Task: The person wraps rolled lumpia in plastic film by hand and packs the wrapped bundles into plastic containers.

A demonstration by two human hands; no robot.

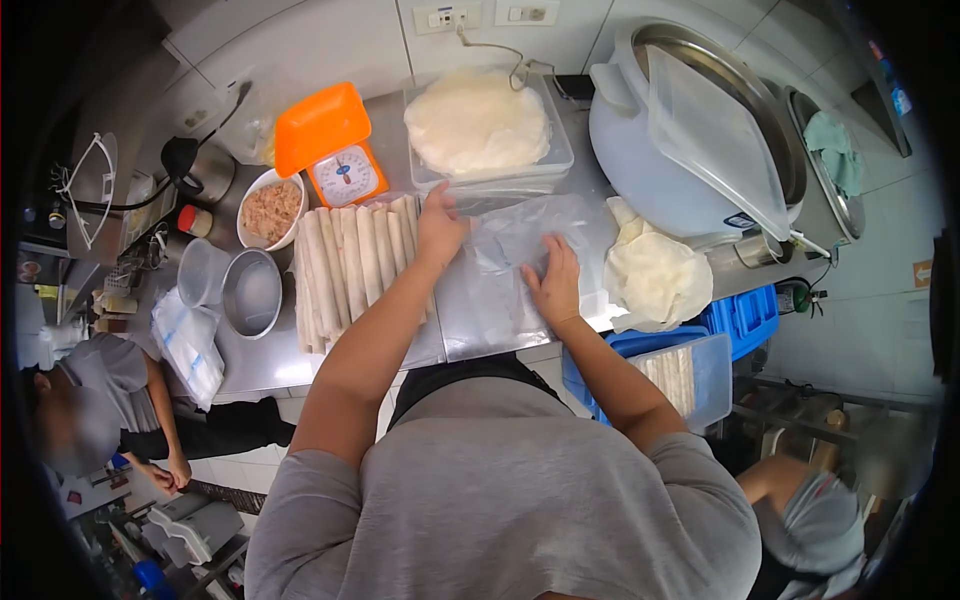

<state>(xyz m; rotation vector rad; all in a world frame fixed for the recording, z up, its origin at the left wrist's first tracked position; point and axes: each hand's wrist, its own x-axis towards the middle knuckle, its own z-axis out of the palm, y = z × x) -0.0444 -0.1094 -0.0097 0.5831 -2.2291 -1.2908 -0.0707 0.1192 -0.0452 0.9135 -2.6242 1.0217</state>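
Note:
My left hand (440, 228) is over the right end of a row of long pale rolls (345, 262), beside a clear plastic sheet (505, 245). Its fingers are apart and nothing shows in them. Flat on the right part of that plastic sheet lies my right hand (556, 285), with its fingers spread. A stack of thin round wrappers (658, 272) sits just right of the sheet. Behind my hands, a clear tray (558, 160) holds a pile of pale wrappers (477, 122).
Left of the rolls are a bowl of minced filling (270, 208), an orange scale (347, 178), a metal bowl (252, 292) and a plastic bag (189, 345). A large white tub (640, 140) stands back right. Two people, one at lower left (115, 395), are nearby.

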